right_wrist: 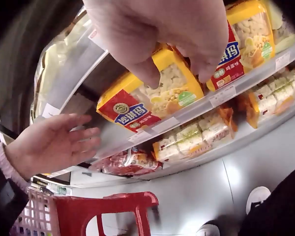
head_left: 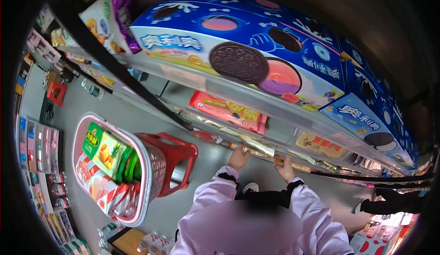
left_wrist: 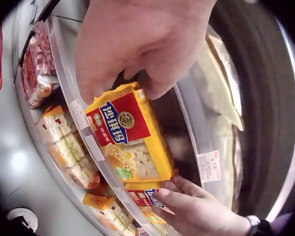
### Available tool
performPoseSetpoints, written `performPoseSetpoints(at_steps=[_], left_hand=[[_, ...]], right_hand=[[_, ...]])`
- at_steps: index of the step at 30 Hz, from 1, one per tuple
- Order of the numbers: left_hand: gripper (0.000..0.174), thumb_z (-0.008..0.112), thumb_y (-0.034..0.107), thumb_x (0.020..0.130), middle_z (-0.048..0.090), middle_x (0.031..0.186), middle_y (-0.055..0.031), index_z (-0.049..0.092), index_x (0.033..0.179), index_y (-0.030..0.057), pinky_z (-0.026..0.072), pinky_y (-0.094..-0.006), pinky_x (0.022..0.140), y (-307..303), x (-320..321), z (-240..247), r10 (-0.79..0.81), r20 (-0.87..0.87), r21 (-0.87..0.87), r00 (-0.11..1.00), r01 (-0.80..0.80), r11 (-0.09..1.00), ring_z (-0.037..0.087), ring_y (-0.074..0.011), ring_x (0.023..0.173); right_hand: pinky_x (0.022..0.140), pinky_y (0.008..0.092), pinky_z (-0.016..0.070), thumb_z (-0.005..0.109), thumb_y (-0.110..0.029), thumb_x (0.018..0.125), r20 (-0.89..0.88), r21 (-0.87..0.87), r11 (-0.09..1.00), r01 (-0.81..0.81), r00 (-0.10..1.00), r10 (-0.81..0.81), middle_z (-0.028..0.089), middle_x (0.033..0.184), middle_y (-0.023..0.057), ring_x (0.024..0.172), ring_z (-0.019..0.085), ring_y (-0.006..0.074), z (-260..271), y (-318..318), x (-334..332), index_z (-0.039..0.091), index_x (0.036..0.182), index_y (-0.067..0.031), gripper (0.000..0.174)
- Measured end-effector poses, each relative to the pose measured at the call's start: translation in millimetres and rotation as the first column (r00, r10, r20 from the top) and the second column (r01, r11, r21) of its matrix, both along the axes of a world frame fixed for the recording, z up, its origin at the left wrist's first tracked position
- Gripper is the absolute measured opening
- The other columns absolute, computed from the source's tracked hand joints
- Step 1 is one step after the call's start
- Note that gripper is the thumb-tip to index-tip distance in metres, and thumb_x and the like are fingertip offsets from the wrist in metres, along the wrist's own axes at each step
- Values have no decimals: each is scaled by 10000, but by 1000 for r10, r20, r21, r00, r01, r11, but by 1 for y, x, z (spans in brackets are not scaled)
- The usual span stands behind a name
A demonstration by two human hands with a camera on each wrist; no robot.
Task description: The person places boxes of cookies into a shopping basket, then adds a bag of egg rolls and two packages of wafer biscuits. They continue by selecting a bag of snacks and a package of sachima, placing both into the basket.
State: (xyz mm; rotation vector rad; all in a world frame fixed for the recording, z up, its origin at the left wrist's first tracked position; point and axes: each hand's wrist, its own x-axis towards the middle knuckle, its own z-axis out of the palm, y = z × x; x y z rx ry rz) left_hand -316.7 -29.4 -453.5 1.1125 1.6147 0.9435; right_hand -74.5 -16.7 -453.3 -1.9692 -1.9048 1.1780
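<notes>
A yellow-and-red pack of sachima [left_wrist: 130,135] leans on a shelf behind its clear front strip. My left hand [left_wrist: 140,42] is close by its end in the left wrist view. From the right wrist camera, that left hand [right_wrist: 59,142] shows straight, spread fingers apart from the pack. Over the pack's other end is my right hand [right_wrist: 162,32], thumb in front of the pack and fingers toward a second sachima pack [right_wrist: 243,42]. Seen from the left wrist, the right hand [left_wrist: 201,206] has extended fingers overlapping that second pack. Both hands reach to the lower shelf in the head view.
White-and-orange snack packs [right_wrist: 194,135] fill the shelf below. Large blue Oreo boxes [head_left: 229,48] jut out above the hands. A pink basket [head_left: 144,200] of snacks stands on a red stool [head_left: 185,163] to the left. At far right is another person's dark-trousered leg [head_left: 394,202].
</notes>
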Motion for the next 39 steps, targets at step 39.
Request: performPoseSetpoints(at_steps=[39], left_hand=[[512,651,92,774,551,1081,-130,403,1203,-35,427,-296,855,-141,-73,221,-138,371,-22,918,157,987,541,-197,1006]], right_hand=[[867,317,453,717,-58,690,-374,-2,996,89,924,-83,439,1184,163,1074,492,232,216,-144,-78,260,1289,30,758]])
